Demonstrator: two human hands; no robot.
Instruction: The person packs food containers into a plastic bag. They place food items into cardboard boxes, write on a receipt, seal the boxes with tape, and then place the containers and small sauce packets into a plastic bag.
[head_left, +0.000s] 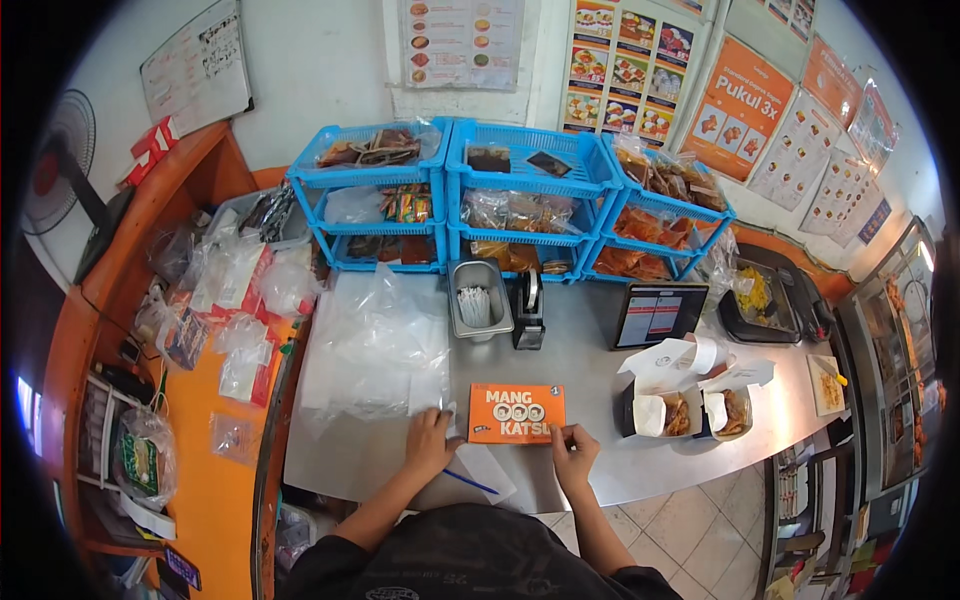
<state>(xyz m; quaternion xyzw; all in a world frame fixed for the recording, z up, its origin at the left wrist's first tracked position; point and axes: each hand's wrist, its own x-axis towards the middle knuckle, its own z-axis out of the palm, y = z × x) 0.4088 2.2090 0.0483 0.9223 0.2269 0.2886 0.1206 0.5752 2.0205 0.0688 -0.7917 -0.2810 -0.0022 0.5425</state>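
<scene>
A flat orange box (516, 414) with printed writing and pictures of faces lies on the steel counter (600, 480) before me. My right hand (576, 454) is at its lower right corner, fingers curled; whether they grip the box is unclear. To the left of the box, my left hand (430, 444) rests palm down by the near edge of a stack of clear plastic bags (375, 352). What lies under its fingertips is hidden. Between my hands are a white paper slip (491, 471) and a blue pen (470, 481).
Two open food cartons (664, 420) (727, 414) stand at the right, near a tablet (660, 315). Behind are a steel container (481, 300) of white sticks, a tape dispenser (530, 311) and blue tiered racks (517, 180) of packets. A knife (832, 371) lies on a cutting board (825, 390).
</scene>
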